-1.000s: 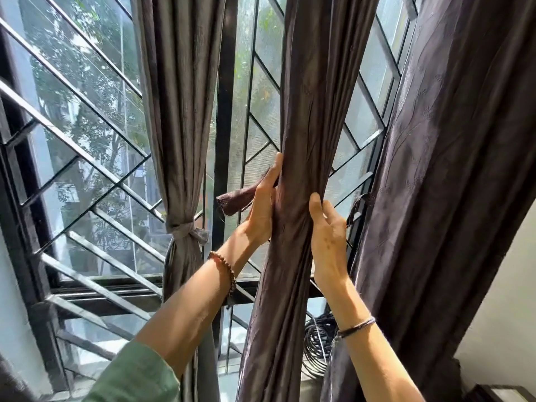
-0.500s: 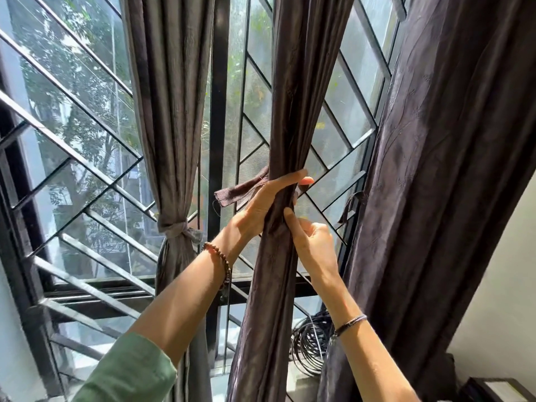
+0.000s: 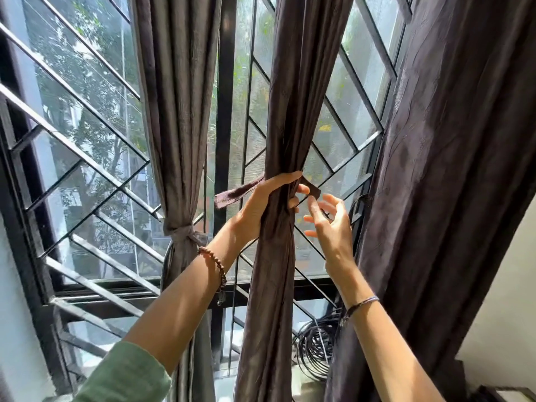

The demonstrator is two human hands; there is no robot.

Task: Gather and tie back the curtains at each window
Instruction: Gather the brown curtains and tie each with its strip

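A dark brown curtain (image 3: 290,111) hangs gathered into a narrow bunch in the middle of the window. My left hand (image 3: 264,204) grips the bunch, fingers wrapped round it. A fabric tie-back strip (image 3: 232,197) sticks out to the left behind that hand, and its other end (image 3: 313,190) shows just right of the bunch. My right hand (image 3: 329,224) hovers to the right with fingers spread, close to that end, holding nothing. The left curtain (image 3: 177,111) is tied with a knot (image 3: 185,232).
A third, wide dark curtain (image 3: 449,169) hangs loose at the right. Black window bars (image 3: 226,111) run behind the curtains. A coil of black cable (image 3: 314,346) lies on the sill at the lower right. A pale wall (image 3: 510,300) stands at the far right.
My left hand has wrapped fully round the gathered curtain. My right hand has let go of the curtain and moved right, fingers spreading near the tie's end.
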